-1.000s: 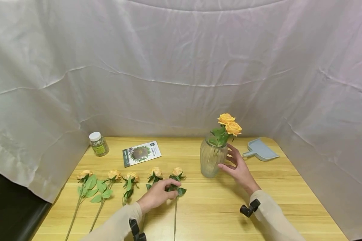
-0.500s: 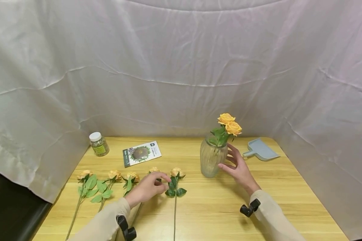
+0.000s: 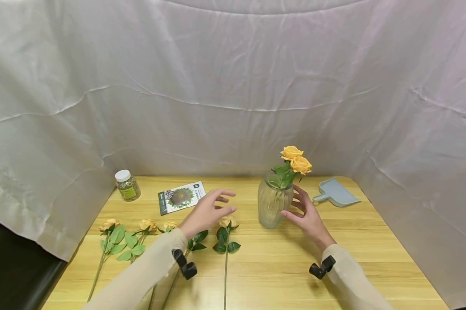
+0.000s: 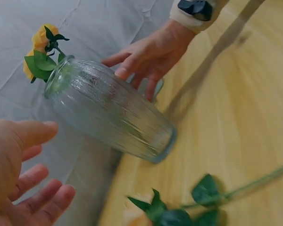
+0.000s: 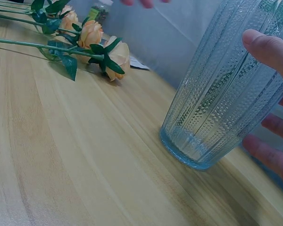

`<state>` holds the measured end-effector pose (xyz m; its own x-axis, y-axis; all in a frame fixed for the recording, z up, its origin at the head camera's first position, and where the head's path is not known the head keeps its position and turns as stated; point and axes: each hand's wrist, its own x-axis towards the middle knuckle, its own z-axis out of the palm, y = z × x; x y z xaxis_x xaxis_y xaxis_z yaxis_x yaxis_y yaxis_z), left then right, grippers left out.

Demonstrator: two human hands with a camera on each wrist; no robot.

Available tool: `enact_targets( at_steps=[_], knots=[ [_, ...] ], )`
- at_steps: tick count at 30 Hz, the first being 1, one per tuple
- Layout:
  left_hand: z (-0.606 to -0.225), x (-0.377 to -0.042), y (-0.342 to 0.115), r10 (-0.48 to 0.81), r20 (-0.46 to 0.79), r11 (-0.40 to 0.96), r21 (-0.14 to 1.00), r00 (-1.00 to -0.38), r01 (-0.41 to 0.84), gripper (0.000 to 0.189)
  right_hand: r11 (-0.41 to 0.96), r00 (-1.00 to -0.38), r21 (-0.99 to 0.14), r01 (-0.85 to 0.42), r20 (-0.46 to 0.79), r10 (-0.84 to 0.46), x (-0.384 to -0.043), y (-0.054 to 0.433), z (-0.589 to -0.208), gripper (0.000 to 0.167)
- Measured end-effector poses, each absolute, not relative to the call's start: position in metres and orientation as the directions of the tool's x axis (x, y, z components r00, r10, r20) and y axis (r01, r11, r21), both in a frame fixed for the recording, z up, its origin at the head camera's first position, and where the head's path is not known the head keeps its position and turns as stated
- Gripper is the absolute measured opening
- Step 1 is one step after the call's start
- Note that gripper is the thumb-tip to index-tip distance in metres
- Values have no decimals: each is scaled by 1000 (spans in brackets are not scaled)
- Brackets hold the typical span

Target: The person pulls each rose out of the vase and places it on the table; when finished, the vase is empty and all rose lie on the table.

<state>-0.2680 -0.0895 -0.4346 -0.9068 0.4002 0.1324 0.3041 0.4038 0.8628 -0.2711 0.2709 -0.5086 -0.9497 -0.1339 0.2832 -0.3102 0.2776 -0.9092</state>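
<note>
My left hand [image 3: 209, 211] reaches over the table between the seed packet and the vase, fingers spread and holding nothing. In the left wrist view its thumb and fingers point towards the ribbed glass vase [image 4: 108, 108], with a gap between. My right hand [image 3: 309, 221] holds the vase's right side, thumb [image 5: 269, 49] at the front and fingers curved behind. The vase stands upright with two yellow roses [image 3: 300, 165] leaning right out of its mouth. Below my left hand a loose rose [image 3: 228, 221] lies with its stem towards me; another flower head is hidden by the hand.
Several more pale orange roses [image 3: 147, 224] lie side by side at the left of the wooden table. Behind them are a white-lidded jar [image 3: 127, 186] and a printed packet [image 3: 181, 197]. A blue-grey dustpan [image 3: 337, 192] lies right of the vase. Grey cloth walls [image 3: 233, 129] enclose the table.
My left hand first drew left from the rightmost loose rose, then rose forward and right above the flower heads, fingers opening. The right hand and vase have stayed in place.
</note>
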Motion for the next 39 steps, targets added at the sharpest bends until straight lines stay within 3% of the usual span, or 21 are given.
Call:
enact_targets(
  at_steps=[11,27,39],
  knots=[
    [-429,-300,-36,427,231,262,894,-874,364,61,277,-949,-908,-313,285,-136,-270,271,-509,91],
    [-466,-311,3,452,282,169,904,-846,392,93,279,-949,-909,-311,283,-136,-269,273,-508,89],
    [-483,-313,12,447,265,121,928,-854,352,95,296,-952,-905,-306,284,-115,-268,275,-509,78]
  ],
)
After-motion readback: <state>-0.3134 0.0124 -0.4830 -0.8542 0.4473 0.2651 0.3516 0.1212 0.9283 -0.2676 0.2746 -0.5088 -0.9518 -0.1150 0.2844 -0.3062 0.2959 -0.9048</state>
